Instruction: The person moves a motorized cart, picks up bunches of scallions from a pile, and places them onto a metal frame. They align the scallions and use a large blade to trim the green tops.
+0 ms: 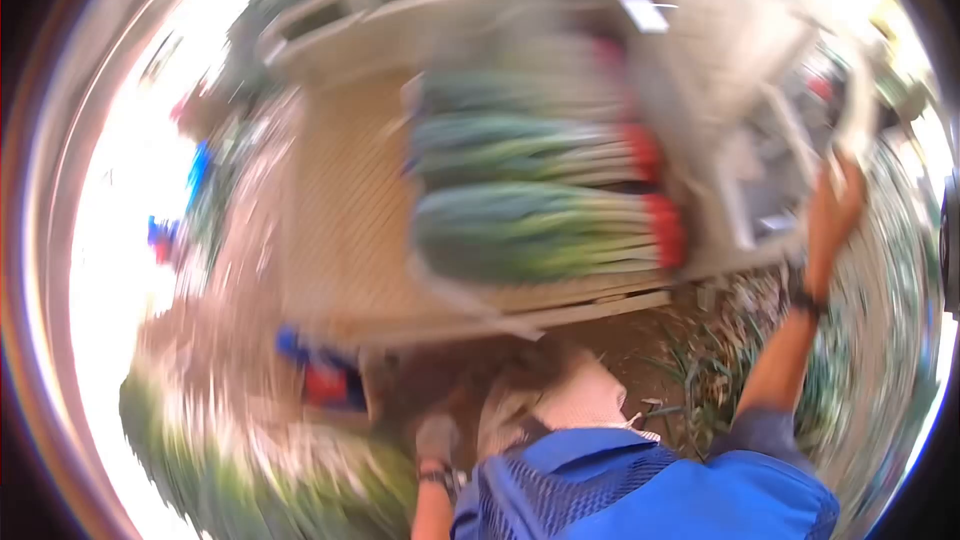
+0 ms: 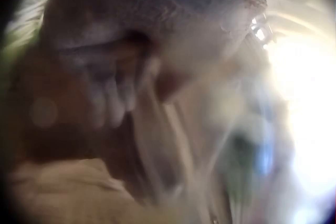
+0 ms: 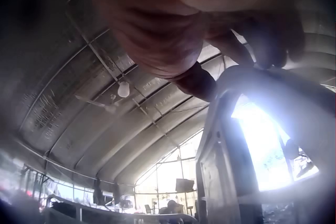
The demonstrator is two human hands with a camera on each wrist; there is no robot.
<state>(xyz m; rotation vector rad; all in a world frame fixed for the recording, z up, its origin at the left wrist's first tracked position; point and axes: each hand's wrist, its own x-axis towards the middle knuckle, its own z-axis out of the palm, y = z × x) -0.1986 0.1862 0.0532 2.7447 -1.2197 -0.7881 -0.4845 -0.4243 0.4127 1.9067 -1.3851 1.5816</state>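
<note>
My right hand [image 1: 838, 202] is stretched out to the right and grips the upright end of a pale rounded frame [image 1: 858, 105]. From the right wrist view, its fingers [image 3: 266, 43] curl over the top of that frame, which has an opening in its side. Down by my body hangs my left hand [image 1: 437, 432], its fingers [image 2: 113, 95] loosely bent with nothing seen in them. Bundles of leafy green onions [image 1: 530, 230] lie side by side on a slatted table [image 1: 345, 200] in front of me, their white ends wrapped in red bands [image 1: 665, 230].
A heap of loose greens [image 1: 250, 470] spreads at the lower left, next to a box [image 1: 335, 385] with red and blue on it. Leaf scraps [image 1: 710, 350] litter the ground at the right. A large beige panel [image 1: 735, 40] stands beyond the table's right end.
</note>
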